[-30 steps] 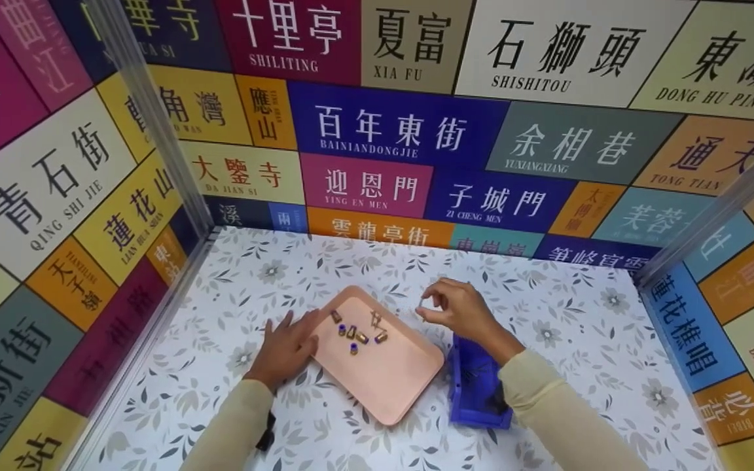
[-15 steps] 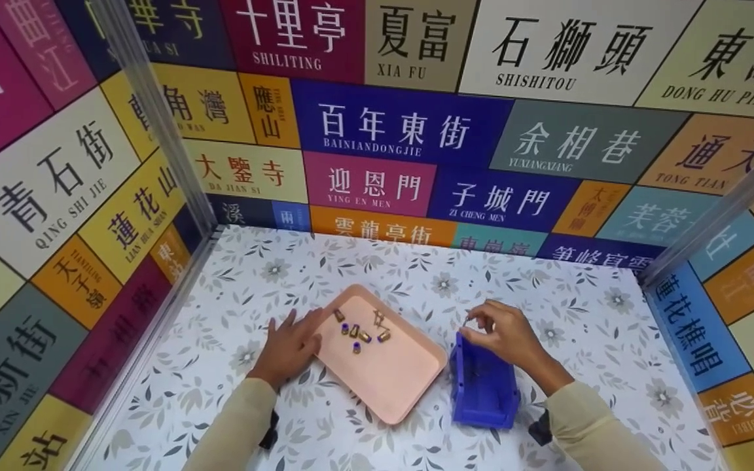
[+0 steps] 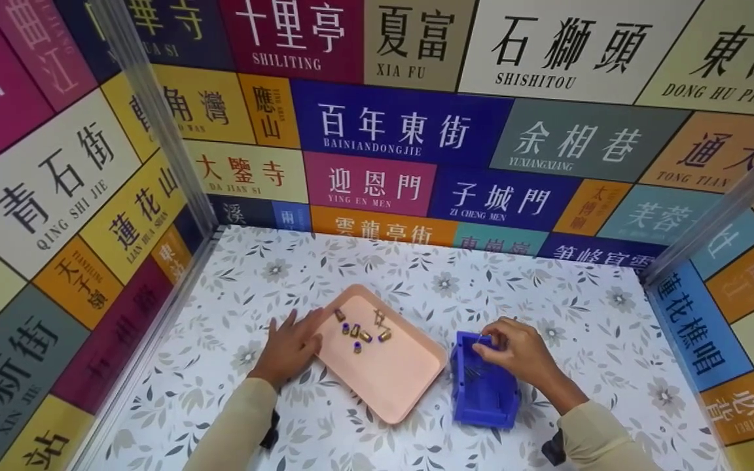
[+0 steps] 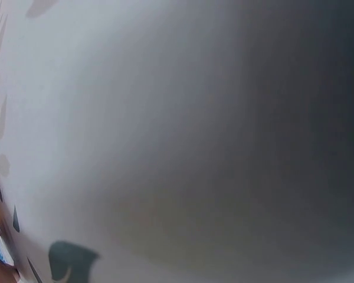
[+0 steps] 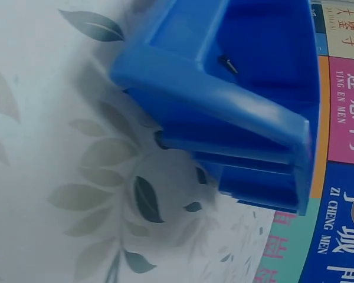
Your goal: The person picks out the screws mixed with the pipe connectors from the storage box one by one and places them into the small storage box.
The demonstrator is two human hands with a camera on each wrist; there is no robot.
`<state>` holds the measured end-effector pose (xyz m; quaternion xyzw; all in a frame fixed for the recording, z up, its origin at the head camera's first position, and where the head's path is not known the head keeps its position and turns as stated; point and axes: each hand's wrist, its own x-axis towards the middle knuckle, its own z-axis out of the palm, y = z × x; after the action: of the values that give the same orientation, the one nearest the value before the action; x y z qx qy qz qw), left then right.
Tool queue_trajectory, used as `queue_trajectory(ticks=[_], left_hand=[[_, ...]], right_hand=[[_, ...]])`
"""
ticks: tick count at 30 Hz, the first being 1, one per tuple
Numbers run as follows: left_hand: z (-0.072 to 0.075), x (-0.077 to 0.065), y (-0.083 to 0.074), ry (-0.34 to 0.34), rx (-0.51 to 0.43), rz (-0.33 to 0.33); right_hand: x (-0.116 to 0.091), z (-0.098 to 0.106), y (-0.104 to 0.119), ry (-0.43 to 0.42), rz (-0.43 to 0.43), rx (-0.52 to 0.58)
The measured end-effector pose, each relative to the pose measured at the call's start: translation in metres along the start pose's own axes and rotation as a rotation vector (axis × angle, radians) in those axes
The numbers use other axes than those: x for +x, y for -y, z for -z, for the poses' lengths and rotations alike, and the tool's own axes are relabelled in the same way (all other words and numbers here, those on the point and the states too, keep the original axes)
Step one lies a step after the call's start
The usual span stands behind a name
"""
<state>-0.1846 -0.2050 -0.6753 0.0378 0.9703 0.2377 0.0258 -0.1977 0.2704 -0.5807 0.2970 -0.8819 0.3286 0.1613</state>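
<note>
My left hand (image 3: 288, 347) rests on the table against the left edge of a pink tray (image 3: 390, 392), its fingers straight. Several small brass fittings (image 3: 365, 337) lie in the tray, some with blue-purple ends. Over the far end of a blue plastic bin (image 3: 488, 402), my right hand (image 3: 518, 347) has thumb and forefinger pinched together. A small, thin metal piece seems to show at those fingertips, too small to name surely. Dark, thin screw-like pieces (image 3: 473, 371) lie inside the bin; in the right wrist view one such piece (image 5: 227, 63) shows against its wall.
A white tabletop (image 3: 233, 418) with a leaf and flower print lies under everything. Sign-printed panels (image 3: 403, 124) stand at the back and both sides. The left wrist view is mostly blurred tabletop (image 4: 135, 118).
My right hand has moved right from beside the tray's far right side, then slightly nearer, to above the bin. The left hand, tray and fittings stay in place.
</note>
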Motion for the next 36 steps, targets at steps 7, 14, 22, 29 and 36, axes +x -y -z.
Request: queue_trajectory(ticks=[7,14,22,29,36], left_hand=[[0.000,0.000,0.000,-0.002,-0.018,0.005],[0.000,0.000,0.000,-0.003,-0.020,-0.003],[-0.001,0.000,0.001,-0.005,-0.006,-0.012],[-0.001,0.001,0.001,0.001,-0.006,-0.005],[0.000,0.001,0.000,0.014,-0.006,0.009]], right_hand=[[-0.008,-0.003,-0.002,0.009,-0.015,-0.008],[-0.012,-0.002,-0.002,0.021,-0.034,-0.009],[-0.013,-0.001,-0.002,0.033,-0.045,-0.008],[-0.015,-0.001,-0.004,0.026,-0.024,-0.017],[-0.015,0.000,-0.004,0.033,-0.035,-0.021]])
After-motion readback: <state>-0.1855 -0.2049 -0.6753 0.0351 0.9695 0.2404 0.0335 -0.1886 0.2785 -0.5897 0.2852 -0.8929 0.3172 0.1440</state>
